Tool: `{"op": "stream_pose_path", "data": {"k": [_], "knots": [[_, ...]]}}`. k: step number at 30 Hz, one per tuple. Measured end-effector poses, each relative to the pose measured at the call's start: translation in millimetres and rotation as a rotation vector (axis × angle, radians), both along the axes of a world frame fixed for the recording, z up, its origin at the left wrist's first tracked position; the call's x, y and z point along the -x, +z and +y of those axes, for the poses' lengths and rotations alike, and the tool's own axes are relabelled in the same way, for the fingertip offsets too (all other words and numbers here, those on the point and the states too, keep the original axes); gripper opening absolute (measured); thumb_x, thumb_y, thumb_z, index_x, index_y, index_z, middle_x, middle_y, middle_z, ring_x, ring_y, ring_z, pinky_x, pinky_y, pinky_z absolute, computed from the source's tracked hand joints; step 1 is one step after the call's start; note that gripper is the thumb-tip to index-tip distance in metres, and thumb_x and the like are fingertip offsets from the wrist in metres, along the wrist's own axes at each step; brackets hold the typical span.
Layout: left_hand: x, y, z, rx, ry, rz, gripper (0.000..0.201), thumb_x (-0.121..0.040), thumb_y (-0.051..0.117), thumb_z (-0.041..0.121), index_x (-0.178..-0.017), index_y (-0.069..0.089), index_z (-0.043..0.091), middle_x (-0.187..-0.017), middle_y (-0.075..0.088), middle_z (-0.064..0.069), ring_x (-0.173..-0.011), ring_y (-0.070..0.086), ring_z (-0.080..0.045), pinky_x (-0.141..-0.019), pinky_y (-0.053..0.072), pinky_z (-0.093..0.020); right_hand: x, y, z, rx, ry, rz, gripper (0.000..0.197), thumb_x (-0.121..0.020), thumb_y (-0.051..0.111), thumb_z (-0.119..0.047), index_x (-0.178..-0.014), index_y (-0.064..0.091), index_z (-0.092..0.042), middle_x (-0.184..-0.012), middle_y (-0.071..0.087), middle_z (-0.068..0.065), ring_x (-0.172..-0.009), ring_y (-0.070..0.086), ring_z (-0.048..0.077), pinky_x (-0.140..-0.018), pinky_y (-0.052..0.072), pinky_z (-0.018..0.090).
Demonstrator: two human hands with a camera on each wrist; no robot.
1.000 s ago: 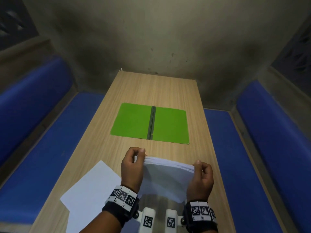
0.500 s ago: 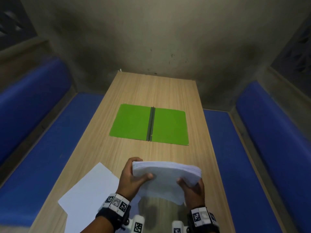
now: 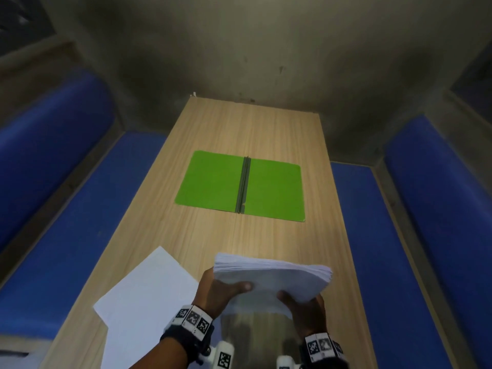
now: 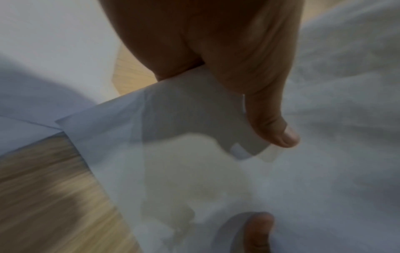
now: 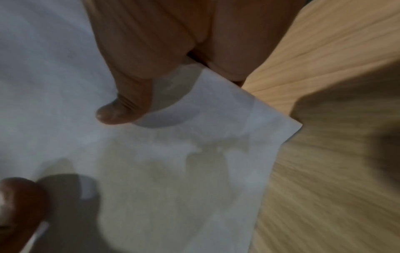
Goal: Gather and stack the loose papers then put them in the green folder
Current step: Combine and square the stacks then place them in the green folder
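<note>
Fingers under paper stack [image 3: 271,278] hidden, loose sheet [image 3: 143,302] cropped

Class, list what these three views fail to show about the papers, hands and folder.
- Fingers of both hands, head view: hidden under the paper stack.
- Loose sheet, head view: near end cut off by the bottom edge.
- Green folder: absent from both wrist views.
- Table, right wrist view: motion-blurred.
</note>
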State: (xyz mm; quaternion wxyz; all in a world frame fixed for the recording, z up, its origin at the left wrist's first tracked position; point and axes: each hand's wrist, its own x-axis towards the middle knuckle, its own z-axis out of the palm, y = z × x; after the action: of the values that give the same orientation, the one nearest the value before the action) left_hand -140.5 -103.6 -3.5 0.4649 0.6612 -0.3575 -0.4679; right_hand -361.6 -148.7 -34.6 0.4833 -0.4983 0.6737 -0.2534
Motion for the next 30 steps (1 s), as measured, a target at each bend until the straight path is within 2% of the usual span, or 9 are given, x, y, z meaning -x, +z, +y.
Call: {"op": "stream_pose_path", "data": {"k": [3,6,12,15,18,21,24,27,30], "knots": [[-2.3,5.3,-6.8,-0.024,0.038,0.022,0.036,-0.06,0.094,0.012,-0.086,0.074,0.029,-0.08,0.078,0.02,-0.077,0.073,0.003,-0.066,0.054,-0.016,-2.2,3.3,-6.3,0.012,0.072,-0.009,0.042,-0.071,0.077,-0.051,-0.096,0.067,-0.018,-0.082,0.067,-0.018,-0.087,0.064,0.018,-0.071,0.043,0.011],[-13.9,15.8,-10.5,-0.036,0.148,0.117,0.03,-0.063,0.093,0.011,-0.087,0.076,0.017,-0.081,0.08,0.006,-0.076,0.076,-0.01,-0.064,0.059,-0.025,-11.5,29.4,-21.1,0.067,0.029,-0.124,0.022,-0.073,0.08,-0.01,-0.093,0.071,-0.013,-0.084,0.076,-0.008,-0.082,0.07,0.015,-0.073,0.052,0.025],[-63.0,34.0,14.9,-0.012,0.193,0.177,0.062,-0.066,0.085,0.048,-0.116,0.07,0.015,-0.107,0.079,-0.002,-0.098,0.075,-0.023,-0.084,0.06,-0.045,-53.5,72.5,-41.8,0.125,0.257,-0.292,0.03,-0.077,0.077,-0.008,-0.103,0.067,-0.021,-0.097,0.074,-0.017,-0.086,0.071,0.001,-0.072,0.054,0.014],[-82.1,32.9,48.2,-0.062,0.232,0.287,0.046,-0.082,0.078,0.036,-0.12,0.067,0.013,-0.111,0.077,-0.006,-0.102,0.074,-0.026,-0.089,0.058,-0.045,-92.1,79.0,-43.7,0.079,0.288,-0.345,0.028,-0.077,0.077,-0.008,-0.103,0.068,-0.015,-0.094,0.077,-0.004,-0.085,0.072,0.006,-0.071,0.054,0.019],[-102.1,20.9,83.6,-0.122,0.275,0.197,0.038,-0.084,0.075,0.029,-0.119,0.067,0.016,-0.11,0.078,0.0,-0.102,0.074,-0.021,-0.087,0.058,-0.039,-135.3,73.2,-38.5,0.033,0.4,-0.342,0.028,-0.08,0.075,-0.008,-0.105,0.066,-0.016,-0.091,0.071,-0.012,-0.072,0.067,-0.011,-0.061,0.049,0.006],[-128.1,8.5,116.7,-0.166,0.39,0.115,0.033,-0.086,0.075,0.024,-0.118,0.067,0.018,-0.107,0.078,0.003,-0.098,0.074,-0.018,-0.085,0.058,-0.038,-176.8,53.2,-24.3,-0.014,0.549,-0.231,0.028,-0.081,0.076,-0.025,-0.107,0.065,-0.021,-0.092,0.067,-0.019,-0.076,0.064,-0.016,-0.062,0.047,0.004],[-163.5,-1.2,159.7,-0.225,0.524,0.031,0.028,-0.085,0.076,0.019,-0.113,0.07,0.014,-0.099,0.08,-0.001,-0.094,0.075,-0.023,-0.083,0.058,-0.042,-213.9,18.8,-8.3,-0.115,0.59,-0.07,0.034,-0.088,0.064,-0.041,-0.114,0.057,-0.021,-0.107,0.065,-0.007,-0.097,0.064,0.012,-0.075,0.053,0.027],[-196.3,-5.3,207.1,-0.294,0.679,-0.023,0.023,-0.085,0.077,0.019,-0.106,0.071,0.011,-0.097,0.078,-0.006,-0.094,0.072,-0.029,-0.083,0.056,-0.043,-237.5,-13.8,5.0,-0.124,0.681,0.301,0.064,-0.084,0.058,-0.055,-0.135,0.042,-0.02,-0.136,0.049,0.003,-0.122,0.05,0.025,-0.096,0.046,0.038],[-215.7,-5.1,247.3,-0.331,0.842,0.012,0.026,-0.086,0.075,0.017,-0.109,0.067,0.008,-0.103,0.071,-0.015,-0.097,0.066,-0.033,-0.089,0.051,-0.046,-246.1,-30.7,20.7,-0.007,0.896,0.718,0.099,-0.069,0.058,-0.072,-0.145,0.027,-0.018,-0.143,0.037,0.005,-0.132,0.036,0.028,-0.101,0.039,0.046]]}}
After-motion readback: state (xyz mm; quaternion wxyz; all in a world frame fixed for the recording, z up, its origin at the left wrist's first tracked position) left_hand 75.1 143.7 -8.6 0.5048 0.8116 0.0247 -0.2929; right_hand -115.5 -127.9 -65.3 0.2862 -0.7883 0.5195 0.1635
